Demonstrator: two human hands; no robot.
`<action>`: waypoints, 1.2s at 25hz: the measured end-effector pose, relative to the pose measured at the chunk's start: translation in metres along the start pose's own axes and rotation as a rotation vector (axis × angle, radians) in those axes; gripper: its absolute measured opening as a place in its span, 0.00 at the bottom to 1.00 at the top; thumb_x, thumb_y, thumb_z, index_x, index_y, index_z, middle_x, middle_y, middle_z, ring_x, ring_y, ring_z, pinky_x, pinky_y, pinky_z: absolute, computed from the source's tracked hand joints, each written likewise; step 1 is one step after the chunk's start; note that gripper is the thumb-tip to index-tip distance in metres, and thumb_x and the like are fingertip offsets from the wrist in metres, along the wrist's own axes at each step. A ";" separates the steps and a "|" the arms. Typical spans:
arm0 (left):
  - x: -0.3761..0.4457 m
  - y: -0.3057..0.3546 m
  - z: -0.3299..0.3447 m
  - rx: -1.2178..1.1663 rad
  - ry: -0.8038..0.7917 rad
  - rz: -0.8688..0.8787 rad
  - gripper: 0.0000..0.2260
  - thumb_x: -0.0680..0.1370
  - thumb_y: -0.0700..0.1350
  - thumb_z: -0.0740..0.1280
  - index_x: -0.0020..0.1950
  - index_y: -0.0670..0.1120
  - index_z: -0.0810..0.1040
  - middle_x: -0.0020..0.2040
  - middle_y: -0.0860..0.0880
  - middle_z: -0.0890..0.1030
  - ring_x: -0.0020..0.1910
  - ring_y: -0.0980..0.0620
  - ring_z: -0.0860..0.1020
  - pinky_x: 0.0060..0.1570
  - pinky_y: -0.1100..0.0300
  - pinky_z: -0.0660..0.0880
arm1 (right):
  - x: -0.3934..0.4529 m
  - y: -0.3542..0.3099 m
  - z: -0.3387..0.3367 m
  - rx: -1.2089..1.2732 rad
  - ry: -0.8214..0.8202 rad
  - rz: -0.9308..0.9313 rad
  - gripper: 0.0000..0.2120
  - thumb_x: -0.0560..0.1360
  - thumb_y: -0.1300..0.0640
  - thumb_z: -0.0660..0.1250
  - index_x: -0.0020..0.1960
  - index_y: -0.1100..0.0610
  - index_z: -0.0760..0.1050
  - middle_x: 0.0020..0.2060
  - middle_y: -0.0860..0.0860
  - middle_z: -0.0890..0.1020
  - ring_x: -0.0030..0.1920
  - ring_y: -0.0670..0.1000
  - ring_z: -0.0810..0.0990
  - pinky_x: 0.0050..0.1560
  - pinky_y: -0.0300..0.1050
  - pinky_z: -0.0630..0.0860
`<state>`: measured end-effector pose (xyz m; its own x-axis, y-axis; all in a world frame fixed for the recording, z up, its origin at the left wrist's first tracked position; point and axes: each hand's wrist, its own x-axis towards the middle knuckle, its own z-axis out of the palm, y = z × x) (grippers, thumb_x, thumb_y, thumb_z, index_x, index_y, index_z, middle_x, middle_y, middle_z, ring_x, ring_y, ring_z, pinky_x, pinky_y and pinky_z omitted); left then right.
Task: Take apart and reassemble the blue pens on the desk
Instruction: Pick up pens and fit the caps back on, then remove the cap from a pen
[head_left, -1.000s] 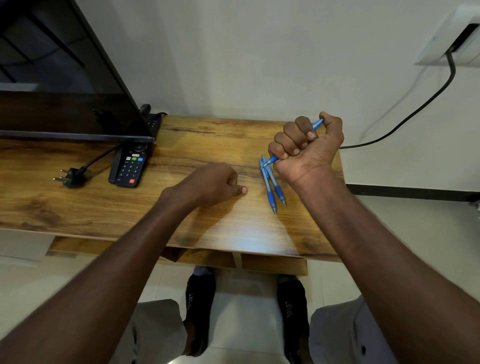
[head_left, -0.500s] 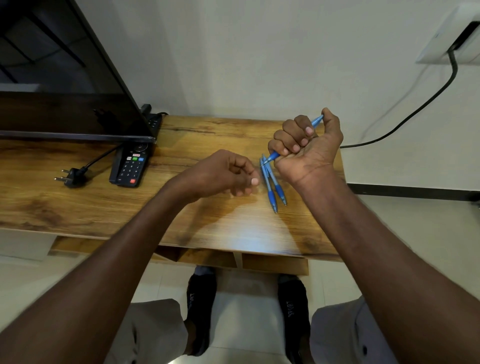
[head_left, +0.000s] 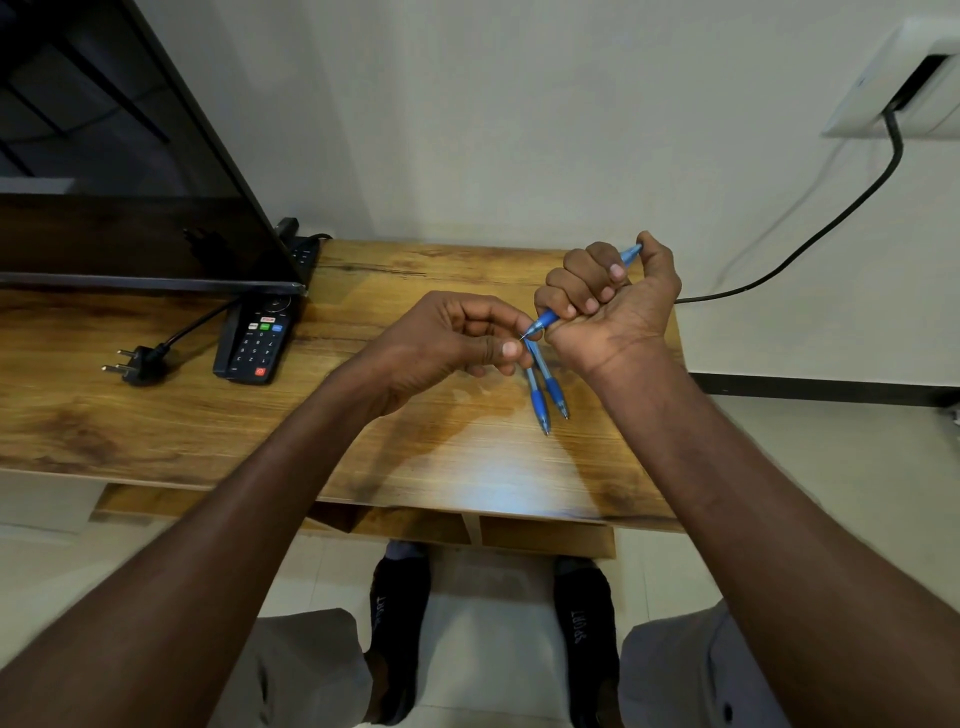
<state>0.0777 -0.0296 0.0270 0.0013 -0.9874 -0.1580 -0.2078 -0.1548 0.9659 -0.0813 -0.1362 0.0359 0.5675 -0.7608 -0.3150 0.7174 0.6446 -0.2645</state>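
My right hand (head_left: 613, 306) grips a blue pen (head_left: 543, 319) in its fist above the wooden desk (head_left: 156, 415). The pen's top end sticks out by the thumb and its tip points down-left. My left hand (head_left: 452, 338) is raised beside it, fingers curled, fingertips touching the pen's tip. Whether they pinch it I cannot tell. Two more blue pens (head_left: 545, 389) lie side by side on the desk just below both hands, tips toward me, their far ends hidden behind my left fingers.
A black remote control (head_left: 254, 343) lies left of my hands. A loose black plug (head_left: 137, 358) with its cable sits farther left. A large dark screen (head_left: 130, 182) stands at the back left. A black cable (head_left: 831, 218) runs down the wall from a socket.
My left hand has lifted off the desk and moved right to the tip of the pen in my right hand. My right hand has stayed almost still with the pen.
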 end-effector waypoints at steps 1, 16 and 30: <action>0.000 0.000 0.000 0.000 0.001 0.000 0.11 0.80 0.39 0.73 0.62 0.43 0.84 0.53 0.40 0.87 0.49 0.47 0.84 0.50 0.50 0.76 | 0.000 0.000 0.000 -0.001 -0.001 -0.001 0.27 0.80 0.40 0.56 0.26 0.53 0.62 0.21 0.46 0.59 0.20 0.47 0.56 0.25 0.39 0.55; 0.000 -0.001 0.003 -0.004 0.017 0.020 0.10 0.80 0.40 0.72 0.61 0.42 0.84 0.51 0.40 0.88 0.49 0.47 0.84 0.48 0.54 0.76 | -0.001 0.000 0.002 -0.009 0.019 -0.019 0.27 0.79 0.41 0.56 0.26 0.53 0.62 0.21 0.46 0.58 0.20 0.47 0.55 0.24 0.39 0.54; 0.001 -0.001 0.007 -0.023 0.040 0.054 0.08 0.80 0.39 0.73 0.58 0.41 0.85 0.49 0.38 0.88 0.49 0.44 0.84 0.47 0.54 0.76 | 0.000 -0.001 0.002 -0.023 0.032 -0.035 0.26 0.79 0.42 0.55 0.26 0.52 0.61 0.20 0.46 0.58 0.20 0.47 0.55 0.23 0.38 0.55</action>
<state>0.0711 -0.0299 0.0247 0.0296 -0.9948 -0.0978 -0.1863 -0.1016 0.9772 -0.0813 -0.1368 0.0378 0.5289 -0.7803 -0.3338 0.7267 0.6196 -0.2968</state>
